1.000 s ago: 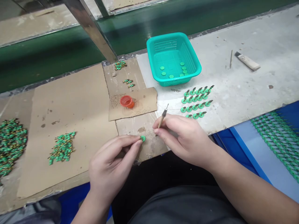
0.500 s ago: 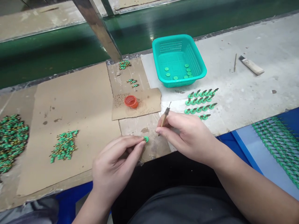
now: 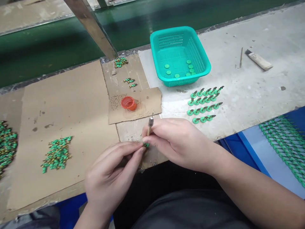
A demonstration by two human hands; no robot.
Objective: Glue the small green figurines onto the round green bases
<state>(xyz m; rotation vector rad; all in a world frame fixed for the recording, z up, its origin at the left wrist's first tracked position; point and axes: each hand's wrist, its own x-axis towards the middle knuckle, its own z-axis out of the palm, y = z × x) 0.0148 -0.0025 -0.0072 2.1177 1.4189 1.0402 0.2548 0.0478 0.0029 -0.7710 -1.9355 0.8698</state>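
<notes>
I am seeing a green pile (image 3: 56,155) lying on the cardboard (image 3: 71,105) at the left. My left hand (image 3: 111,171) is pinching a small green disc (image 3: 146,145) at its fingertips, just over the bench edge. My right hand (image 3: 181,143) is gripping a thin stick (image 3: 150,125) upright, its fingertips touching the disc. Rows of parts (image 3: 205,103) are lying beyond, before the basket (image 3: 183,81).

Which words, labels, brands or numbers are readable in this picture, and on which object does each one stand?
No text can be read anywhere.
Tube at the far right of the table: any print is too small and blurred to read.
Teal basket, orange cup, cardboard: plain, no lettering visible.
Small green part pinched by the left hand and thin tool held in the right hand: no lettering visible.
</notes>
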